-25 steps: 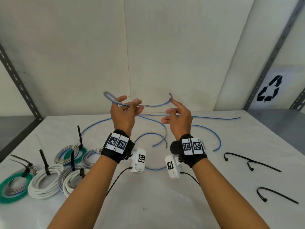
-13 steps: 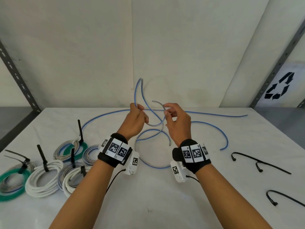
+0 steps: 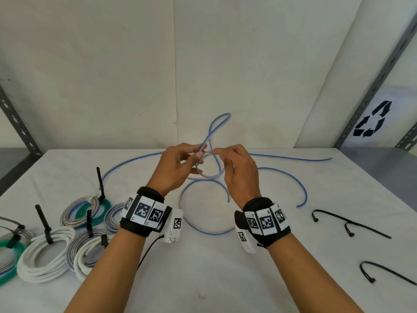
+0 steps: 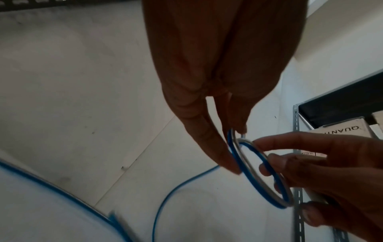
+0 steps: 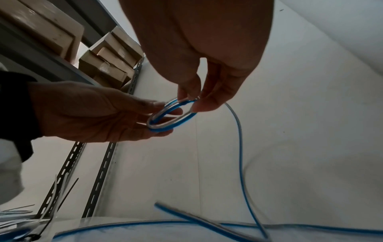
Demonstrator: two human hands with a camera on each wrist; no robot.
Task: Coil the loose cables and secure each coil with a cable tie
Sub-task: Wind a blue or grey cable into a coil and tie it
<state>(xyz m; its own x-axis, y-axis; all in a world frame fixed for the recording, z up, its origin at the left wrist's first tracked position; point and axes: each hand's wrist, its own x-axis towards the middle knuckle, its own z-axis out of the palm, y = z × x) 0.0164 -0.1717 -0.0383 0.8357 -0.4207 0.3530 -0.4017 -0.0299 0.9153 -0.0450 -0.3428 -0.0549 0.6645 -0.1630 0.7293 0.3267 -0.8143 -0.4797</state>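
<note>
1. Head view.
 - The blue-and-grey cable [image 3: 279, 157] is lying loose across the far half of the worktop [image 3: 225, 267], one run reaching towards the far right corner and another curving towards the far left.
 - Above the middle of the worktop the cable is forming a small loop [image 3: 211, 175], held in the air between both hands, with a free length arching up above them.
 - The left hand [image 3: 176, 170] is pinching the loop's left side with curled thumb and fingers.
 - The right hand [image 3: 241, 172] is pinching the loop's top right with thumb and forefinger, the other fingers curling loosely.
 - Tied coils [image 3: 45, 254], white, green and blue-grey, are lying by the left edge, each with a black tie standing up.
 - Loose black cable ties [image 3: 352, 222] are lying near the right edge.

2. Left wrist view.
 - The left hand [image 4: 217, 81] is pointing down, its fingertips [image 4: 228, 162] closing on the upper end of the loop [image 4: 259, 172].
 - The right hand [image 4: 331, 172] is gripping the loop's lower side from the right.

3. Right wrist view.
 - The right hand [image 5: 196, 49] is nipping the loop [image 5: 172, 114] at its top between thumb and forefinger.
 - The left hand [image 5: 93, 111] is cradling the loop's far side in curled fingers.
 - The cable is trailing from the loop down to the worktop [image 5: 311, 163].
</note>
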